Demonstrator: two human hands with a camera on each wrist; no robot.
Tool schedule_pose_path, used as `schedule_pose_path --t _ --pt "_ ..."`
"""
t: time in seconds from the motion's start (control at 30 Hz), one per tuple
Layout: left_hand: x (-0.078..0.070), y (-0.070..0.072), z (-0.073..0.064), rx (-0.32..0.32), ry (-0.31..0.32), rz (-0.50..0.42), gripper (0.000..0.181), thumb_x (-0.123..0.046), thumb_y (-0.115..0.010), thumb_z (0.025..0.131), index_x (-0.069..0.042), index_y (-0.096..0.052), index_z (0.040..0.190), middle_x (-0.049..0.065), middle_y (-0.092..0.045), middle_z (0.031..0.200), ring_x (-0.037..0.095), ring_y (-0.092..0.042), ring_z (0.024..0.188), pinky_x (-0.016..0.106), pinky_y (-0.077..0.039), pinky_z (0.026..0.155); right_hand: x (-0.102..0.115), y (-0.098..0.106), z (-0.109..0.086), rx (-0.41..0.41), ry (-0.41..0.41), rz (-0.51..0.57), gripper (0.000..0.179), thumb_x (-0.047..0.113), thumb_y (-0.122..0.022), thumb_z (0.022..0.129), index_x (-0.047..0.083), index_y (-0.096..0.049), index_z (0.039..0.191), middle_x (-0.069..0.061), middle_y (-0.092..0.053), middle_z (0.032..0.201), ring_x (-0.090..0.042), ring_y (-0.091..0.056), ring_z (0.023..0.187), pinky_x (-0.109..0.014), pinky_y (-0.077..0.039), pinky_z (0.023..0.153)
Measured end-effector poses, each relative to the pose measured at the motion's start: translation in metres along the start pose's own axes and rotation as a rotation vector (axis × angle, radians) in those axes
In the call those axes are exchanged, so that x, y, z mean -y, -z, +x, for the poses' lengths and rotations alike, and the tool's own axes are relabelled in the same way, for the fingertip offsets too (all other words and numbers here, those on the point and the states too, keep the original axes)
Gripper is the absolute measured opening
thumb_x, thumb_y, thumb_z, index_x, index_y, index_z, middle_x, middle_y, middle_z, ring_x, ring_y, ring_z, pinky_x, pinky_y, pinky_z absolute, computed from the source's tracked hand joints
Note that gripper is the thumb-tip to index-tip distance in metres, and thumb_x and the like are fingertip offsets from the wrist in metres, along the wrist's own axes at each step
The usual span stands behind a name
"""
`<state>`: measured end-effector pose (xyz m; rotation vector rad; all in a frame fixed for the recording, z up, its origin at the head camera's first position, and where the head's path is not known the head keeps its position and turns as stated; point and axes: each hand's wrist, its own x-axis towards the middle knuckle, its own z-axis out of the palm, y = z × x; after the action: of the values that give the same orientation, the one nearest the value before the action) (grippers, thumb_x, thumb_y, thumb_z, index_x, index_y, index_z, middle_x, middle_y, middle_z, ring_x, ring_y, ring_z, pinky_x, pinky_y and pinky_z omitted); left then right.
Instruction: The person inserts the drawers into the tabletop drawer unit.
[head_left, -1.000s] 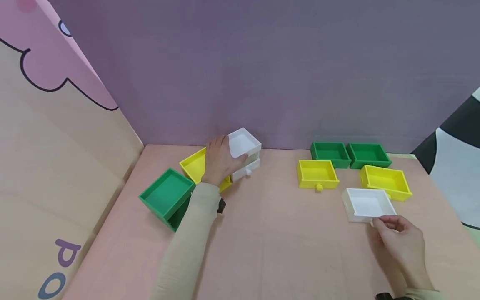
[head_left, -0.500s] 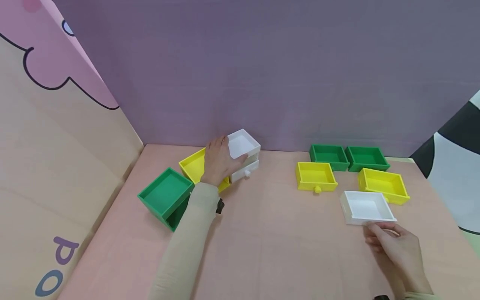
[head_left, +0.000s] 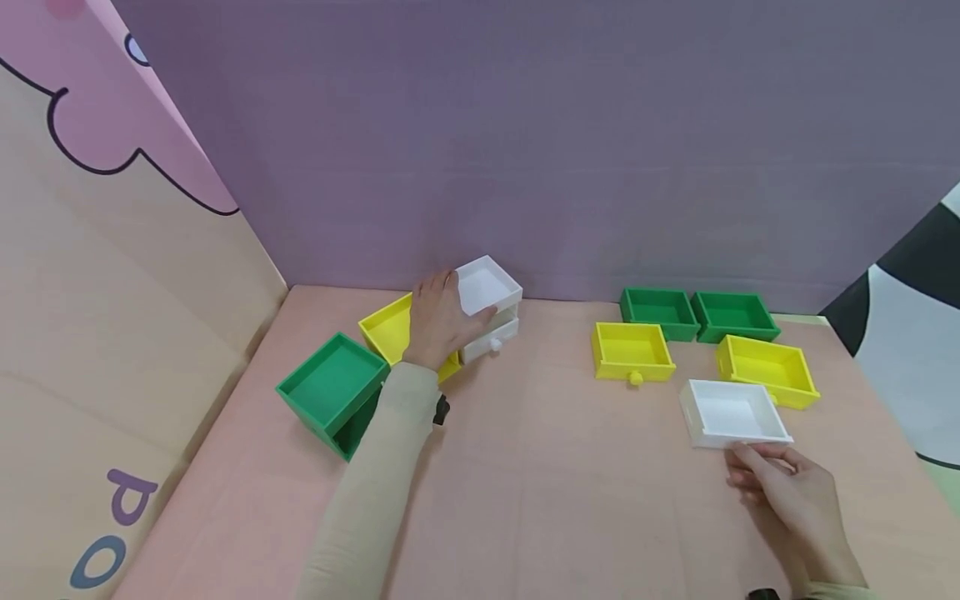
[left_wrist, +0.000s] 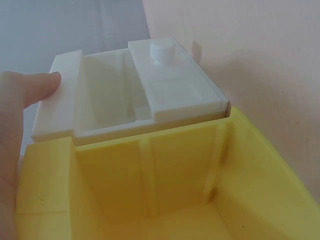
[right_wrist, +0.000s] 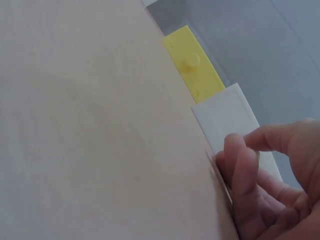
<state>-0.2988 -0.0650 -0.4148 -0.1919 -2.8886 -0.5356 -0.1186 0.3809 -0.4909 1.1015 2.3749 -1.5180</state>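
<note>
My left hand (head_left: 435, 321) lies over a yellow drawer cabinet (head_left: 386, 329) and the left side of a white drawer cabinet (head_left: 487, 287). In the left wrist view, its thumb (left_wrist: 45, 86) rests straight against the white cabinet's top front edge. One white drawer with a round knob (left_wrist: 162, 51) sits in that cabinet's lower slot; the upper slot is hollow. At right, my right hand (head_left: 795, 492) pinches the front of a loose white drawer (head_left: 735, 410) between thumb and fingers, hiding its knob. The right wrist view shows the fingers at the front face of this drawer (right_wrist: 220, 115).
A green cabinet (head_left: 333, 387) with a hollow front stands left of the yellow one. Two green drawers (head_left: 660, 310) lie at the back right, with a yellow drawer (head_left: 633, 346) and another yellow drawer (head_left: 768, 367) before them. A purple backdrop (head_left: 525, 150) rises behind the table.
The right fingers have shifted slightly nearer and lower on the white drawer's front, which stays about in place. The left hand has not moved on the cabinets.
</note>
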Motion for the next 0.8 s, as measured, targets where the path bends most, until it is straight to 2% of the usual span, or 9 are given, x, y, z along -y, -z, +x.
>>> schedule_pose_path --t 0.13,0.3,0.43,0.63,0.8 --pt "0.001 0.001 0.0 -0.002 -0.001 -0.005 0.089 -0.065 -0.06 0.093 -0.007 -0.045 0.158 0.01 -0.052 0.159 0.03 -0.049 0.144 0.049 -0.033 0.13 -0.001 -0.002 0.0 0.011 -0.019 0.074 0.065 0.057 -0.067 0.1 0.01 -0.054 0.142 0.017 -0.071 0.077 -0.01 -0.073 0.073 -0.025 -0.063 0.066" --pt "0.0 0.001 -0.001 0.001 -0.005 -0.009 0.087 -0.064 -0.06 0.093 -0.006 -0.046 0.157 0.01 -0.052 0.159 0.03 -0.049 0.144 0.049 -0.032 0.13 0.001 -0.003 -0.001 0.021 0.014 0.154 0.041 0.053 -0.065 0.102 0.019 -0.057 0.125 0.024 -0.069 0.076 -0.006 -0.075 0.074 -0.024 -0.064 0.068" --pt "0.0 0.001 0.0 0.005 -0.003 0.002 0.087 -0.065 -0.059 0.094 -0.007 -0.046 0.157 0.01 -0.052 0.159 0.029 -0.048 0.144 0.048 -0.031 0.13 0.003 -0.004 -0.003 0.031 0.031 0.217 0.032 0.051 -0.064 0.104 0.023 -0.055 0.118 0.027 -0.069 0.077 0.0 -0.074 0.074 -0.019 -0.062 0.068" --pt "-0.001 0.001 -0.001 -0.001 -0.006 0.006 0.086 -0.065 -0.06 0.094 -0.008 -0.046 0.156 0.009 -0.053 0.156 0.027 -0.049 0.141 0.048 -0.034 0.129 0.004 -0.004 -0.009 0.021 0.075 0.2 0.031 0.056 -0.064 0.102 0.028 -0.055 0.114 0.03 -0.068 0.078 0.01 -0.07 0.074 -0.008 -0.055 0.065" --pt "0.0 0.002 -0.001 0.003 -0.007 0.003 0.086 -0.065 -0.06 0.094 -0.007 -0.047 0.156 0.009 -0.053 0.156 0.028 -0.049 0.141 0.048 -0.034 0.128 0.007 -0.006 -0.013 0.003 0.131 0.154 0.031 0.055 -0.063 0.102 0.027 -0.055 0.114 0.032 -0.065 0.08 0.012 -0.068 0.074 -0.008 -0.056 0.065"
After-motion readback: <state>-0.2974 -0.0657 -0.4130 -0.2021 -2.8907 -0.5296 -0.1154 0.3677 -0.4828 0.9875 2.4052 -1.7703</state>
